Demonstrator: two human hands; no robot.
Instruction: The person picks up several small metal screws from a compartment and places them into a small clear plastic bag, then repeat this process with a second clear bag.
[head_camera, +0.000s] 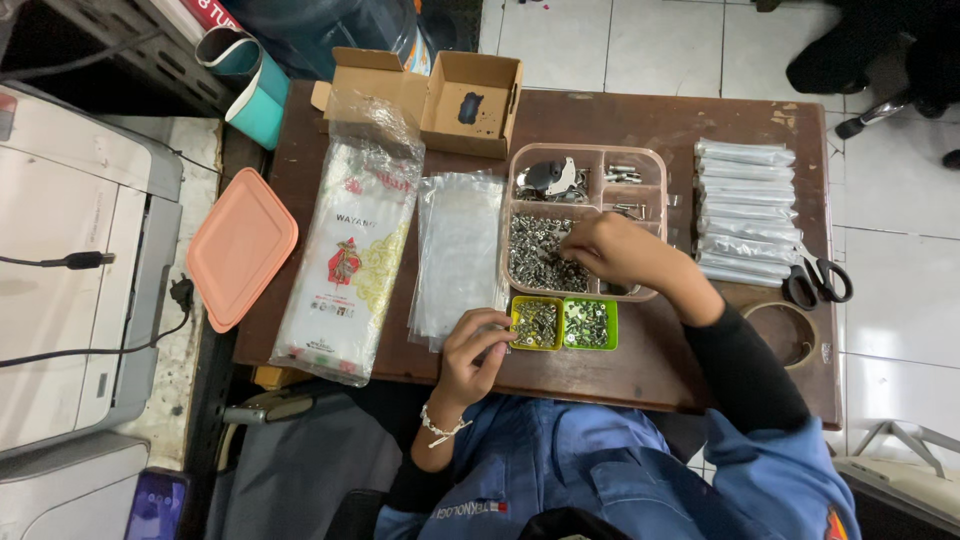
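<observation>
Risked spilling screws: right hand (610, 250) pinching in the centre-frame divided tray (585, 150), left hand (475, 345) curled, grip unclear, beside yellow tub (537, 324).

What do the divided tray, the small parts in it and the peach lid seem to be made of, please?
Divided tray: clear pinkish plastic, since the table shows through its walls. Small parts: probably bright metal, silvery with glints. Peach lid: matte opaque plastic with a moulded rim. The right hand reaches among the parts.
</observation>
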